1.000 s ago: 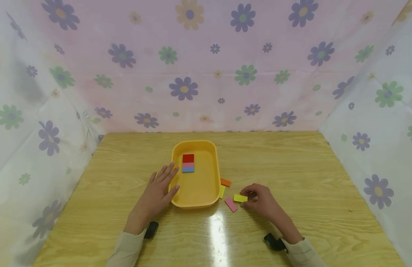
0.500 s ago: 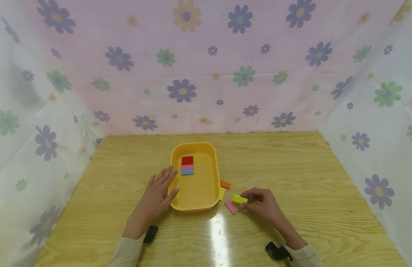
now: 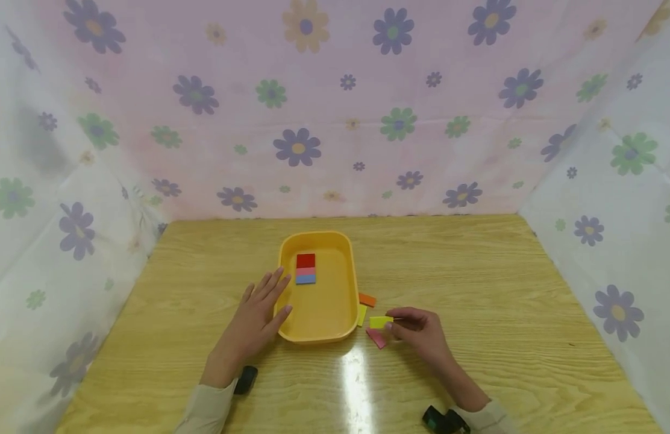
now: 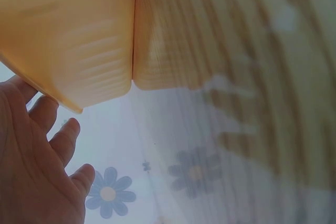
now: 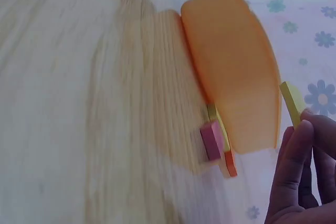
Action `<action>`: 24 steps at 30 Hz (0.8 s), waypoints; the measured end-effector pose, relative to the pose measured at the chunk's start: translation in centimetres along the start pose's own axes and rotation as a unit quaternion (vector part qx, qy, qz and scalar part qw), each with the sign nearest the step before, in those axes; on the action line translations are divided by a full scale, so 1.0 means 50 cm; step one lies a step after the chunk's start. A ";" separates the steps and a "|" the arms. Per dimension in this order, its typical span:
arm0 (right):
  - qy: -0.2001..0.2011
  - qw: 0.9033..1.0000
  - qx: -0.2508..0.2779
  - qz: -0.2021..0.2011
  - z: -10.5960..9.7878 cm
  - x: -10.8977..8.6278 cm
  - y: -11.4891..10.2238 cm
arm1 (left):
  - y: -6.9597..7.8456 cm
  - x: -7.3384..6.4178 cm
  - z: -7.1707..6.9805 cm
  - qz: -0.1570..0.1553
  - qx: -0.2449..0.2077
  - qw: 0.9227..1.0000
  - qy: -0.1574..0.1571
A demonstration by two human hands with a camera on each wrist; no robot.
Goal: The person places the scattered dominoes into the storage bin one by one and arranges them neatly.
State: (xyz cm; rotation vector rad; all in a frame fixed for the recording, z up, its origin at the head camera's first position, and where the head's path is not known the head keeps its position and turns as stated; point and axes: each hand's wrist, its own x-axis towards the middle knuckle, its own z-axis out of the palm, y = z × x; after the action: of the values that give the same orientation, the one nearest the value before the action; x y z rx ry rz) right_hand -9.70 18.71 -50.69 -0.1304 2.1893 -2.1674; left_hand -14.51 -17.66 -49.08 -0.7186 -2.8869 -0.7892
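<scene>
My right hand (image 3: pixel 422 331) pinches a yellow block (image 3: pixel 379 322) between thumb and fingers, to the right of the yellow tray (image 3: pixel 319 337). In the right wrist view that yellow block (image 5: pixel 292 100) is raised off the table. My left hand (image 3: pixel 252 316) rests with straight fingers over the tray's left rim. Inside the tray, red (image 3: pixel 305 260), pink (image 3: pixel 305 271) and blue (image 3: pixel 305 279) blocks lie in a row toward the upper left. A loose pink block (image 3: pixel 376 339), another yellow block (image 3: pixel 362 315) and an orange block (image 3: pixel 367 299) lie on the table along the tray's right side.
The wooden table (image 3: pixel 465 259) reaches back to a flower-patterned cloth (image 3: pixel 335 108), which also hangs at both sides. Black wrist cameras (image 3: pixel 246 380) sit at both cuffs. A bright reflection shows on the table in front of the tray.
My right hand has lifted the yellow block from the table and moved slightly left toward the tray, over the pink block. My left hand stays at the tray's rim.
</scene>
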 end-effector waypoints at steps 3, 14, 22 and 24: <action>0.019 0.999 0.027 0.026 0.014 -0.002 -0.008 | 0.000 0.001 0.000 0.001 -0.001 1.000 -0.003; 0.074 0.990 0.079 0.091 0.054 -0.001 -0.043 | -0.001 0.002 0.004 0.011 -0.004 1.000 0.008; 0.072 0.988 0.085 0.110 0.077 0.012 -0.061 | -0.002 0.001 0.001 0.006 0.000 1.000 0.003; 0.070 0.988 0.083 0.108 0.083 0.017 -0.062 | -0.002 0.000 0.000 0.004 0.000 1.000 0.002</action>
State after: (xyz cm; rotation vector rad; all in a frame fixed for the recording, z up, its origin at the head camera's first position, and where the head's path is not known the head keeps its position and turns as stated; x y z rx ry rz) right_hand -10.08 14.46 -47.59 0.2624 1.9681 -2.2814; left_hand -14.55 -17.75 -49.13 -0.7270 -2.8794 -0.7875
